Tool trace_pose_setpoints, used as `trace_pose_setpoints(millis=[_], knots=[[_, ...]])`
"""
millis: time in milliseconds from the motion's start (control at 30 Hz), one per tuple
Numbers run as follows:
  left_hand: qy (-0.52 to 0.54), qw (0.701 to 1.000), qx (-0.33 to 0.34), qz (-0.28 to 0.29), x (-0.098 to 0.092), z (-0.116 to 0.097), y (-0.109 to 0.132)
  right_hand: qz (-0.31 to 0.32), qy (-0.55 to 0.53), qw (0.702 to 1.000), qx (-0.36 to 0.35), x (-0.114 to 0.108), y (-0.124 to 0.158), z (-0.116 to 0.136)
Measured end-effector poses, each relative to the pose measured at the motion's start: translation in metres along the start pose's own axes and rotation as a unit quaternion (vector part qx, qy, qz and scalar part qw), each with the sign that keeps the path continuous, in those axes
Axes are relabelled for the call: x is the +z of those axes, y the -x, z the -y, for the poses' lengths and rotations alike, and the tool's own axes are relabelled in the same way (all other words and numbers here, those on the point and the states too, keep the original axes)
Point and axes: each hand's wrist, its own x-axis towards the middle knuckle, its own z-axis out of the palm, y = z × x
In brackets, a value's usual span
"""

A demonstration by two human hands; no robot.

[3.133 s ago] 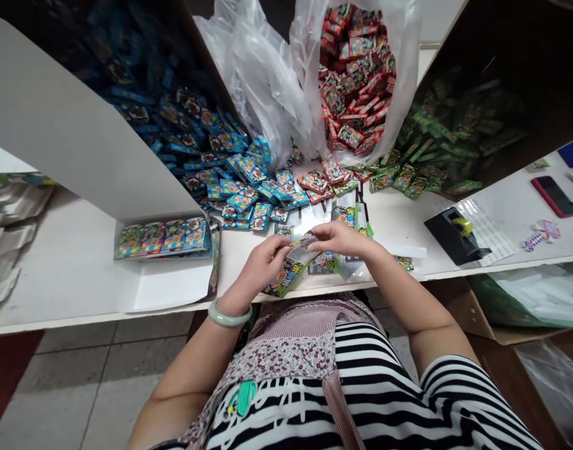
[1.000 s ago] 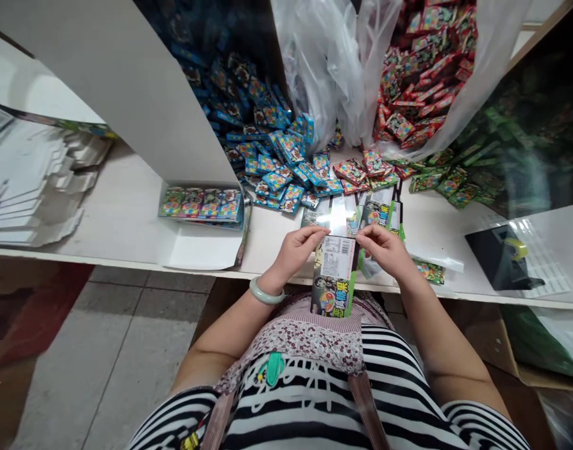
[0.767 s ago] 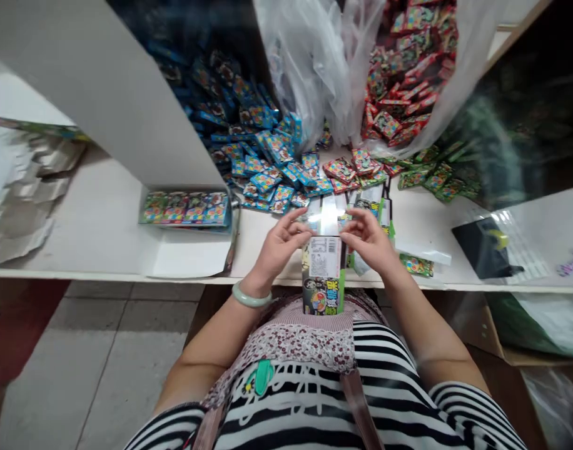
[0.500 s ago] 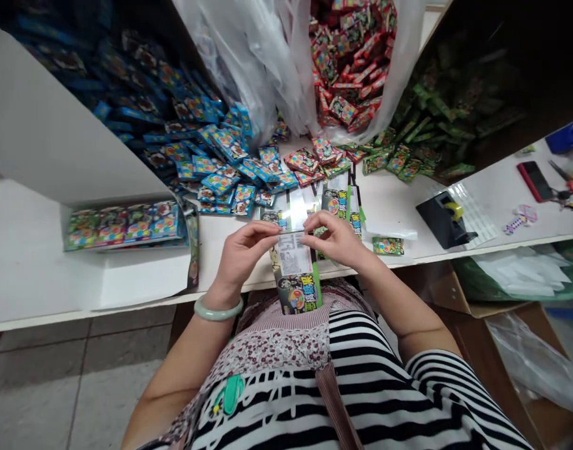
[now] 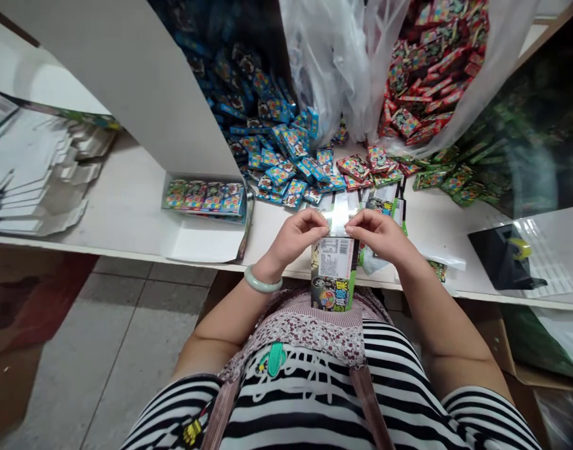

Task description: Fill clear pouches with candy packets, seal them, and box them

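Head view: printed packet pinched at its upper edge by two hands

Thumb and forefinger of the left hand (image 5: 296, 236) are brought close together at one upper corner of the printed packet (image 5: 333, 275). The right hand (image 5: 379, 234) makes the same narrow pinch at the other upper corner. Whether the mouth of the packet is open between the fingertips, I cannot tell. The packet is in front of the apron (image 5: 309, 334), with its white label and barcode turned upward and its lower end past the near edge of the table (image 5: 131, 200).

In my judgement it is light and thin, somewhat flexible, perhaps slippery if the surface is film. The two upper corners are good places to take hold; a squeeze in the middle could crease it.

Just beyond the fingers, other printed packets (image 5: 380, 205) lie flat on the table. Farther away are blue packets (image 5: 279, 172), red packets (image 5: 354, 167) and green packets (image 5: 455, 181), in loose piles, and a plastic bag (image 5: 338, 81). To the left stands an open box (image 5: 206, 244) with a row of small packets (image 5: 204, 195); to the right, a tape dispenser (image 5: 495, 253).
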Motion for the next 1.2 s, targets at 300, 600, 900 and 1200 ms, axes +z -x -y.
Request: trace_pose_setpoints(millis=[300,600,900,1200], knots=[[-0.022,0.998,0.029,0.054,-0.015,0.004,0.018,-0.039,0.141,0.979,-0.140,0.008,0.031,0.005],[-0.022,0.999,0.002,0.032,-0.007,0.011,0.018,-0.106,0.178,0.961,-0.182,0.021,0.032,-0.014],[-0.074,0.997,0.004,-0.027,-0.013,0.026,0.013,-0.237,0.234,0.935,-0.120,-0.043,0.078,-0.053],[-0.104,0.994,-0.017,-0.017,0.000,0.037,-0.001,-0.258,0.459,0.850,0.008,-0.128,0.124,-0.112]])
